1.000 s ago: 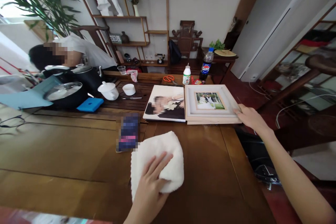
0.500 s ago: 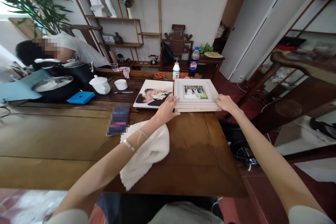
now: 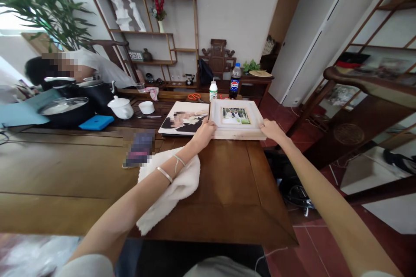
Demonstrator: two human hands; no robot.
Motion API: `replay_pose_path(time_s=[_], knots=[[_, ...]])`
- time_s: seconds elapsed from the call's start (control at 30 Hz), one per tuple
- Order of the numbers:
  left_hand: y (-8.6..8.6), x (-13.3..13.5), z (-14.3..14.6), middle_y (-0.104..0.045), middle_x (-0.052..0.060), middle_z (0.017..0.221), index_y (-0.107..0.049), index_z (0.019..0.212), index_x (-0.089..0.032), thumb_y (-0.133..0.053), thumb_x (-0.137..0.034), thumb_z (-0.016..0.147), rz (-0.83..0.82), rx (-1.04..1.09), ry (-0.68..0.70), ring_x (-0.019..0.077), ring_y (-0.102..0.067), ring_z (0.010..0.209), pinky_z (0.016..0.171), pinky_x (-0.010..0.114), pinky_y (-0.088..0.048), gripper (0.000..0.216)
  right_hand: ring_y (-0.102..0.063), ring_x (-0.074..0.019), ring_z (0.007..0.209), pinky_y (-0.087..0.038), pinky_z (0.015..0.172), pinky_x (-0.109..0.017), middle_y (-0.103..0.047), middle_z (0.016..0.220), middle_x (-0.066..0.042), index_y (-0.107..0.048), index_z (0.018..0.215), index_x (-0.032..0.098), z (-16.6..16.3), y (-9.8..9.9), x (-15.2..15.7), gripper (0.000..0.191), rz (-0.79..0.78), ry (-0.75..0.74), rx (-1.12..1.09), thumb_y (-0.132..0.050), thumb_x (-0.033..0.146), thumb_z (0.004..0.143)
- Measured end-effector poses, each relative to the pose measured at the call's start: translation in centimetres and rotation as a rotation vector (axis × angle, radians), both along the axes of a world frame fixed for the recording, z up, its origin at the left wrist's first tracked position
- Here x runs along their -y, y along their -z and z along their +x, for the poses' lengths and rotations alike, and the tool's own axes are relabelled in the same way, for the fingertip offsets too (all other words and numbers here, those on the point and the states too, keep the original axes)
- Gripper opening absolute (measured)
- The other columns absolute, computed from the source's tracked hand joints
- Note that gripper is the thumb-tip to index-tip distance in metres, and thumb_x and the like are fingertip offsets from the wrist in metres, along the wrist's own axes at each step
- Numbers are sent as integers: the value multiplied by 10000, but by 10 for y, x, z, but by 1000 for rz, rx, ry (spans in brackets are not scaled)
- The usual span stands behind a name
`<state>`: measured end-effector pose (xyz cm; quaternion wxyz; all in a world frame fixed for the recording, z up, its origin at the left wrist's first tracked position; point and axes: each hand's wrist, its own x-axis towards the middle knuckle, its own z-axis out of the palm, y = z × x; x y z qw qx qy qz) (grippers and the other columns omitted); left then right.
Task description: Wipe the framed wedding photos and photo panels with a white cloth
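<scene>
A white picture frame with a small outdoor photo at its middle lies on top of a pale stack at the table's far right. My left hand is closed on its near left corner, fingers along the side. On the opposite side, my right hand grips the near right edge. Left of the stack and close against it lies a photo album with a large picture of people on its cover. A white fluffy cloth is spread on the wood under my left forearm.
Behind the stack stand a cola bottle, a small white bottle and orange-handled scissors. Left are a white cup, a lidded bowl, a blue box, a black pot and a blurred phone-like item. A person leans at the far left.
My left fingers have drawn in from a spread pose to a grip on the frame's corner. The frame now sits more evenly over the stack's front. The view has shifted slightly.
</scene>
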<state>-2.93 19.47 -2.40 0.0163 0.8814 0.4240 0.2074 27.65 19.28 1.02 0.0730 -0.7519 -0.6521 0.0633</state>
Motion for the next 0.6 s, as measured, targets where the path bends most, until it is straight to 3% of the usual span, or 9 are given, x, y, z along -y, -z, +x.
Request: replay_pose_path(time_s=[0.27,0.43,0.6], knots=[[-3,8,3,-559,97,1155,-593,1034,-139,-571,-31,801,58,-129,-24,257,-421,1142,968,341,-443,258,-583,-398,1086,-445,842,-442,-582,1175,-305,-526,1144,40,0,0,-1,401,0,-16,17,-338,327,938],[-6,8,4,-559,140,1141,-594,1031,-96,-592,-151,844,64,-137,-6,281,-416,1150,1005,362,-398,195,-590,-365,1084,-451,845,-410,-586,1188,-283,-524,1148,63,2,0,-5,403,-3,-14,14,-358,363,935],[-4,6,2,-571,100,1129,-608,1041,-150,-590,-174,852,91,-69,0,264,-423,1139,1013,383,-381,191,-603,-338,1067,-457,828,-381,-602,1181,-257,-532,1147,86,1,2,-4,395,16,-4,8,-338,360,938]])
